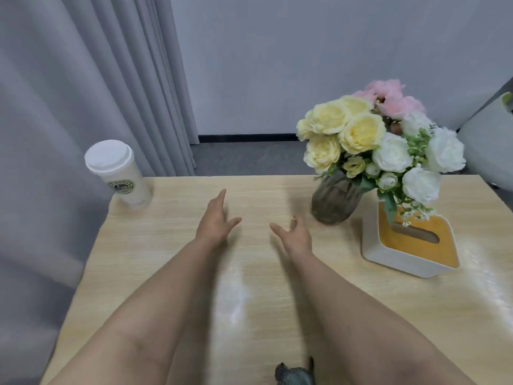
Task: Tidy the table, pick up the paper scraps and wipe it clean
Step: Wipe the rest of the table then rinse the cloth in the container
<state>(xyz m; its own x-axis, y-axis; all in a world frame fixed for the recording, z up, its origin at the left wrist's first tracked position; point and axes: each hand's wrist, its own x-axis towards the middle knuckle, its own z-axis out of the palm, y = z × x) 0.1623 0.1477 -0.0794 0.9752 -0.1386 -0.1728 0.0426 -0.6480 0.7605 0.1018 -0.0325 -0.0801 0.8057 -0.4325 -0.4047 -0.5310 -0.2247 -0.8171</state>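
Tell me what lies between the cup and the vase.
Head view: only bare table and the left hand's fingertips lie between the cup and vase.

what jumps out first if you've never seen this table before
The big bouquet of yellow, white and pink flowers in a dark glass vase at the table's far right. Next, the two bare forearms reaching over the middle, left hand and right hand open. A white lidded cup stands at the far left corner.

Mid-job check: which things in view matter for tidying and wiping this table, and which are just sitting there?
Job: table; tissue box; left hand and right hand, both empty. No scraps visible.

Sitting there: lidded cup; vase of flowers; curtain.
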